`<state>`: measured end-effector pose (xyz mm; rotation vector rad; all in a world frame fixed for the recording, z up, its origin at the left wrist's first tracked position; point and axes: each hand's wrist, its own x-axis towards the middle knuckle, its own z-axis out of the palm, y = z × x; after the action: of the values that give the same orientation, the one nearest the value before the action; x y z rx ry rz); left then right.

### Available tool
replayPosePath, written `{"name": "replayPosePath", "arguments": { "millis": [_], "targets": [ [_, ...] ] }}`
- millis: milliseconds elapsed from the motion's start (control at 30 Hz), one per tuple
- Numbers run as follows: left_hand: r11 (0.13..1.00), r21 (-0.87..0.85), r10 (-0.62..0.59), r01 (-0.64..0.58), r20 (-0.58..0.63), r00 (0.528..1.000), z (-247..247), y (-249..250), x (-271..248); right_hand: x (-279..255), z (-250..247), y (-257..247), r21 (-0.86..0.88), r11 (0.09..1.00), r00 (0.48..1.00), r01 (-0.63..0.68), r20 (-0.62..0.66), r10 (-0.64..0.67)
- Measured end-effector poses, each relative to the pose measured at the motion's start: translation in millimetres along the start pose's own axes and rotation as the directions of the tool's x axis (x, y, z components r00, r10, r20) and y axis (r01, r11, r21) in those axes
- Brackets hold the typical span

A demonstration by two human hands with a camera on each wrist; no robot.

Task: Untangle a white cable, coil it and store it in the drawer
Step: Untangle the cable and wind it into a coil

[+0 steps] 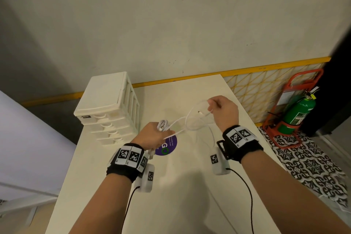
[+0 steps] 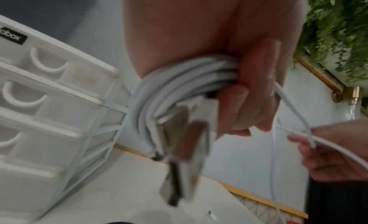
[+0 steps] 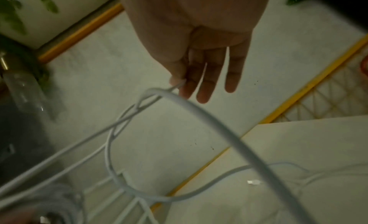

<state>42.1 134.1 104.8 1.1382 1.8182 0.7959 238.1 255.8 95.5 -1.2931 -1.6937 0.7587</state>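
Observation:
My left hand (image 1: 154, 135) grips a wound coil of the white cable (image 2: 179, 84) above the table; two metal plugs (image 2: 179, 161) hang from the coil. From there loose cable (image 1: 187, 122) runs right in open loops to my right hand (image 1: 212, 108). In the right wrist view that right hand (image 3: 180, 83) pinches a strand between thumb and forefinger, the other fingers held straight. A small white plug end (image 3: 253, 182) hangs over the table. The white drawer unit (image 1: 112, 110) stands at the table's back left, its drawers shut.
A round purple sticker (image 1: 167, 145) lies on the white table (image 1: 171, 195) under my hands. The wall with a yellow strip runs behind. A green fire extinguisher (image 1: 298, 114) in a red stand is on the patterned floor to the right.

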Motion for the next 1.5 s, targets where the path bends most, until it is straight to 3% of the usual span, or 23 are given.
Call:
{"name": "replayPosePath", "arguments": {
  "millis": [100, 167, 200, 267, 333, 400, 467, 533, 600, 700, 800, 867, 933, 1067, 1200, 1333, 1433, 1500],
  "targets": [
    [0.996, -0.085, -0.008, 0.002, -0.065, 0.998, 2, 1, 2, 0, -1, 16, -0.248, 0.962, 0.988, -0.112, 0.079, 0.136],
    [0.996, -0.088, 0.006, -0.013, -0.085, 0.996, 4, 6, 3, -6, 4, 21, -0.337, 0.937, 0.97, -0.096, 0.18, 0.164],
    [0.996, -0.09, 0.011, -0.02, -0.094, 0.995, 5, 8, 5, -9, 5, 21, -0.323, 0.946, 0.967, -0.028, 0.23, 0.107],
    [0.994, -0.101, 0.016, -0.027, -0.103, 0.995, 8, 11, 7, -14, 6, 14, -0.21, 0.958, 0.951, 0.196, 0.278, -0.133],
    [0.994, -0.098, 0.036, -0.048, -0.119, 0.992, 12, 14, 8, -17, 8, 3, -0.08, 0.92, 0.881, 0.384, 0.331, -0.339],
    [0.995, -0.079, 0.056, -0.069, -0.148, 0.987, 15, 15, 9, -21, 13, -6, -0.036, 0.883, 0.8, 0.468, 0.442, -0.406],
    [0.995, -0.054, 0.072, -0.082, -0.166, 0.984, 16, 16, 8, -24, 17, -7, -0.071, 0.884, 0.756, 0.463, 0.552, -0.352],
    [0.996, -0.058, 0.062, -0.073, -0.169, 0.984, 16, 15, 9, -23, 18, -3, -0.134, 0.903, 0.749, 0.407, 0.615, -0.247],
    [0.998, -0.044, 0.047, -0.055, -0.172, 0.984, 14, 12, 9, -22, 14, 0, -0.169, 0.922, 0.78, 0.35, 0.598, -0.187],
    [0.998, -0.062, -0.004, -0.007, -0.18, 0.984, 9, 1, 10, -17, 4, 8, -0.141, 0.962, 0.896, 0.235, 0.414, -0.158],
    [0.979, -0.201, -0.086, 0.04, -0.226, 0.97, -4, -13, 8, -7, -8, 31, -0.172, 0.985, 0.991, 0.006, 0.131, 0.017],
    [0.945, -0.325, -0.125, 0.04, -0.243, 0.962, -15, -22, 7, -3, -16, 47, -0.176, 0.966, 0.979, -0.19, 0.038, 0.199],
    [0.913, -0.408, -0.145, 0.016, -0.287, 0.947, -24, -28, 5, -4, -19, 58, -0.154, 0.926, 0.935, -0.346, 0.029, 0.354],
    [0.879, -0.476, -0.154, -0.041, -0.364, 0.919, -27, -29, 3, -15, -9, 73, -0.238, 0.85, 0.861, -0.471, 0.086, 0.501],
    [0.915, -0.401, -0.094, -0.051, -0.332, 0.939, -13, -20, 1, -23, -3, 67, -0.384, 0.857, 0.899, -0.344, 0.13, 0.419],
    [0.939, -0.341, -0.061, -0.039, -0.277, 0.959, 5, -11, 1, -28, 1, 47, -0.261, 0.965, 0.999, 0.006, 0.045, 0.006],
    [0.943, -0.331, -0.071, -0.033, -0.297, 0.952, 10, -8, 4, -25, 2, 38, -0.279, 0.943, 0.983, 0.184, 0.039, -0.18],
    [0.943, -0.332, -0.09, -0.033, -0.349, 0.933, 9, -9, 7, -22, 0, 38, -0.417, 0.887, 0.972, 0.196, 0.204, -0.119]
  ]
}}
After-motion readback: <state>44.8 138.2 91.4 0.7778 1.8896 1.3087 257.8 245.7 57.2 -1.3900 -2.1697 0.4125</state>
